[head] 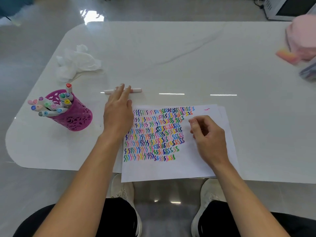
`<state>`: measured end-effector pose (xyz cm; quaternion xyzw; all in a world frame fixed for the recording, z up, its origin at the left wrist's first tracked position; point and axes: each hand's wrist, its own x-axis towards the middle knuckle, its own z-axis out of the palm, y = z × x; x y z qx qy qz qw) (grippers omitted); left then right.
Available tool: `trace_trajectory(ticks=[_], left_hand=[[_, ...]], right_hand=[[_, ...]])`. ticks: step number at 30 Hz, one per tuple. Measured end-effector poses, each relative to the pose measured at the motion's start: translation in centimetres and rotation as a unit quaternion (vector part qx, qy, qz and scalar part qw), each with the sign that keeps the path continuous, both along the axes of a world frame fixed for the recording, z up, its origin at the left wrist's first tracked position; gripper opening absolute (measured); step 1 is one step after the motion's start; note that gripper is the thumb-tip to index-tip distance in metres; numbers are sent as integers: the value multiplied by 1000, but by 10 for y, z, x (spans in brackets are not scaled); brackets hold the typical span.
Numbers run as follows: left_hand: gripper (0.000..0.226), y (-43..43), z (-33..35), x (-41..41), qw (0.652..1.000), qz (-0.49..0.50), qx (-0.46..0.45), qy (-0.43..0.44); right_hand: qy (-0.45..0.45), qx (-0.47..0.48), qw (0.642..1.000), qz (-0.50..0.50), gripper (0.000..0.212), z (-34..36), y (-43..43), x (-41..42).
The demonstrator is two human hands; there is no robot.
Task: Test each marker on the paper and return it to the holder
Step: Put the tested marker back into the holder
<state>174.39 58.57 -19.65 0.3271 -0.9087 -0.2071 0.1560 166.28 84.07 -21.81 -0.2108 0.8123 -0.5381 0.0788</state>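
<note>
Reaching past the top left corner of the paper (213,168), the left hand (118,115) lies flat with straight fingers, and two fingertips (121,86) rest across a white marker (136,90). The marker lies on its side on the table (171,57), just beyond the sheet, with both ends showing either side of the fingers. Its right end has a pinkish tint. Any print on the barrel is too small to read.

The right hand (210,135) rests on the bare right half of the paper, fingers loosely curled toward the thumb. It seems to hold nothing, though the blur there leaves this unsure.

Rows of short wavy strokes in many colours fill the left and middle of the sheet. They are squiggles, not letters. One small pink mark (206,109) sits alone near the top right corner.

The holder (75,117), a magenta cup with cut-out patterning, stands on the table well to the left. Capped markers (51,106) stick out of it, their coloured ends fanned toward the left. A crumpled white tissue (77,62) lies behind it.
</note>
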Motion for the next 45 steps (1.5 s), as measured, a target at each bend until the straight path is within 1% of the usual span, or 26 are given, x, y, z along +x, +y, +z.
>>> trace_trajectory(ticks=[4,9,14,18,24,28,31,33,35,37,39,43,45], left_hand=[[46,-2,-10,-6,999,7,11,-30],[40,0,-9,-8,998,37,-43,-4],[24,1,-7,-4,996,72,-57,2],[21,3,1,-3,994,80,-60,45],[21,28,19,-7,990,9,-63,123],[19,50,32,-7,985,-38,-27,165],[20,70,40,-5,980,-71,68,171],[34,80,43,-2,971,-104,149,153],[49,89,45,2,957,-137,219,135],[53,95,46,4,946,-153,260,121],[47,99,47,5,941,-154,280,113],[21,107,45,7,945,-109,291,102],[16,112,43,9,950,-108,280,90]], right_hand=[[4,-1,1000,4,7,-1,0,0],[1,0,1000,9,11,1,0,1],[0,-1,1000,10,9,1,0,2],[8,4,1000,7,6,1,-1,3],[7,-1,1000,11,4,3,-1,3],[16,-9,1000,22,7,7,-2,6],[27,-4,999,45,14,14,-5,9],[30,1,997,67,17,18,-7,11],[27,4,995,97,26,24,-8,12],[31,7,992,123,30,29,-8,13],[39,11,990,134,28,32,-6,14],[58,48,987,144,17,33,0,11],[75,68,983,152,19,34,2,9]])
